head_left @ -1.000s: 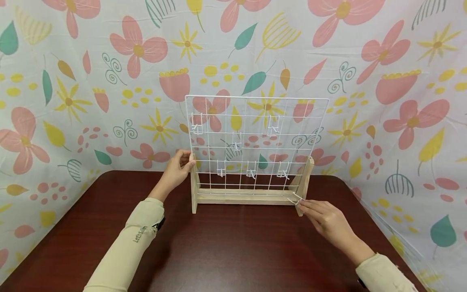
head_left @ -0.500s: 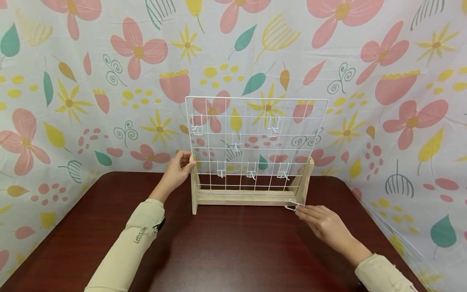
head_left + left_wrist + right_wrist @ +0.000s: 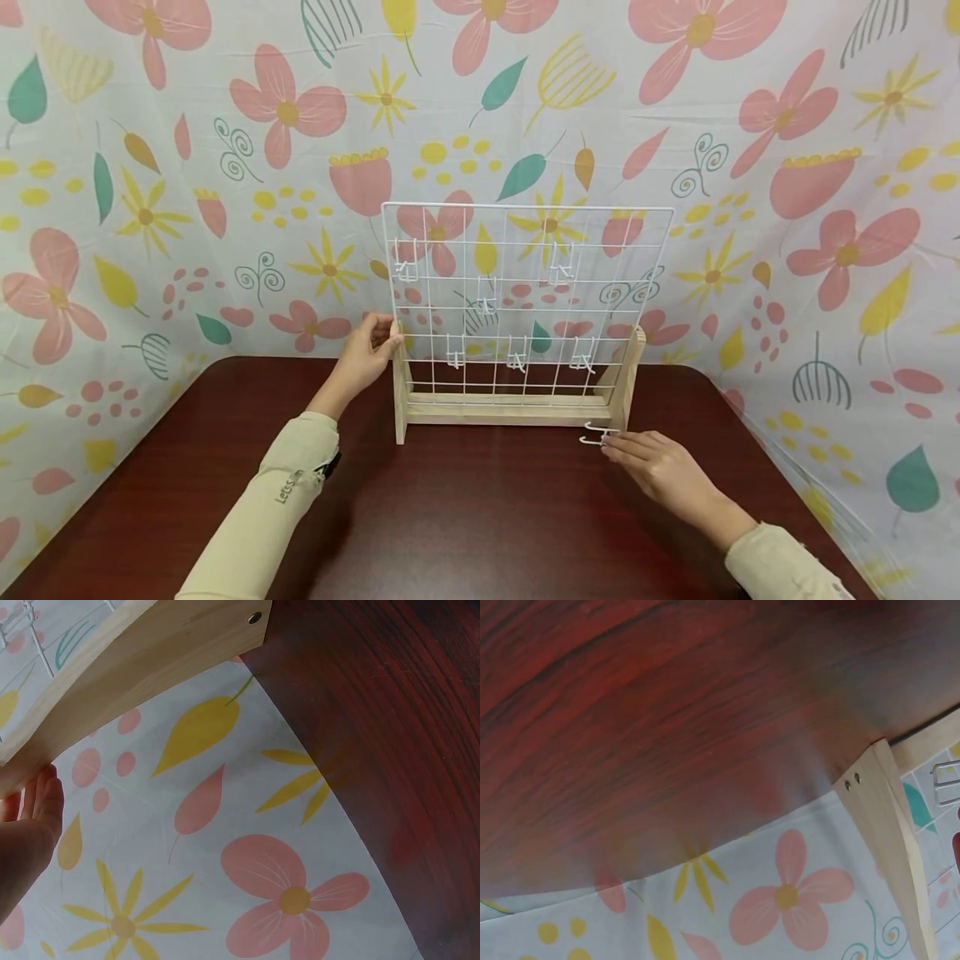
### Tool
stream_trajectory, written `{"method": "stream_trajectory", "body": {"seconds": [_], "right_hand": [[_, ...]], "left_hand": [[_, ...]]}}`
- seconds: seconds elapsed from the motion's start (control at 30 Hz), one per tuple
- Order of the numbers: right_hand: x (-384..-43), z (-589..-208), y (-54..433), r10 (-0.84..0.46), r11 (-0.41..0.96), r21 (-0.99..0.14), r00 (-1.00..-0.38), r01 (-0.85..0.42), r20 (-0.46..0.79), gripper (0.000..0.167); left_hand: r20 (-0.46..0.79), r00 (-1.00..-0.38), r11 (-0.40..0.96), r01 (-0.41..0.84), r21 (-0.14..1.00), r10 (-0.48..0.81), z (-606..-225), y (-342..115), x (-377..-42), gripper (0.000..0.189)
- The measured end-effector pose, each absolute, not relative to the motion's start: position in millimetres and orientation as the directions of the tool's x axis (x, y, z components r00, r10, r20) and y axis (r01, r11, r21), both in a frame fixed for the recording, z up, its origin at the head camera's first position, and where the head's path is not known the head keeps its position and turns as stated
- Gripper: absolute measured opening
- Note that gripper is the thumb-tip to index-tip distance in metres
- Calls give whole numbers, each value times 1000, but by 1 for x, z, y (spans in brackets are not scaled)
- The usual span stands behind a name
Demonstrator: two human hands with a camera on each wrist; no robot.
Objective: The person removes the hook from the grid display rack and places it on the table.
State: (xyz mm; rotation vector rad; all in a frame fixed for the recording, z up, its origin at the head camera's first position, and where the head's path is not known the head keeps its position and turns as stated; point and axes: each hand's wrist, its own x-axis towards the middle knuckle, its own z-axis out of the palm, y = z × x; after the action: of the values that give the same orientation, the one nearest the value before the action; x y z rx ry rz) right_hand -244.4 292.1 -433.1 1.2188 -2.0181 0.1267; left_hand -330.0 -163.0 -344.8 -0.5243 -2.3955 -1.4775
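Observation:
A white wire grid panel (image 3: 528, 205) stands upright in a pale wooden stand (image 3: 510, 415). Several white wire hooks hang on the grid, among them a lower middle hook (image 3: 517, 360). With thumb and fingers my left hand (image 3: 367, 343) grips the top of the stand's left side post; in the left wrist view its fingers (image 3: 49, 799) show against the wood. My right hand (image 3: 663, 471) pinches a loose white wire hook (image 3: 600, 430) whose two prongs point left. It is held low, in front of the right side post (image 3: 630, 375). The right wrist view does not show this hand.
The stand rests on a dark red-brown wooden table (image 3: 480, 517). A flower-patterned cloth (image 3: 285, 183) covers the wall behind and the sides. Screw heads show low on the right post (image 3: 877, 802) in the right wrist view.
My right hand has come down and slightly toward me and left, taking the loose hook away from the stand's lower right corner. The left hand keeps its grip on the post.

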Motion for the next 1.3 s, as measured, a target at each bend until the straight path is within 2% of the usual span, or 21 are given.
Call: {"method": "stream_trajectory", "body": {"seconds": [0.53,0.87,1.3], "right_hand": [[-254,-446,281,-774,447,402,-120,-799,621,51],[-252,-446,273,-791,465,404,-166,-788,589,56],[-252,-449,266,-820,463,437,-186,-771,541,60]], "left_hand": [[429,-890,420,451,787,151,-344,-163,-329,34],[426,-892,425,448,787,150,-343,-162,-328,34],[431,-889,419,453,787,153,-344,-163,-329,34]]}}
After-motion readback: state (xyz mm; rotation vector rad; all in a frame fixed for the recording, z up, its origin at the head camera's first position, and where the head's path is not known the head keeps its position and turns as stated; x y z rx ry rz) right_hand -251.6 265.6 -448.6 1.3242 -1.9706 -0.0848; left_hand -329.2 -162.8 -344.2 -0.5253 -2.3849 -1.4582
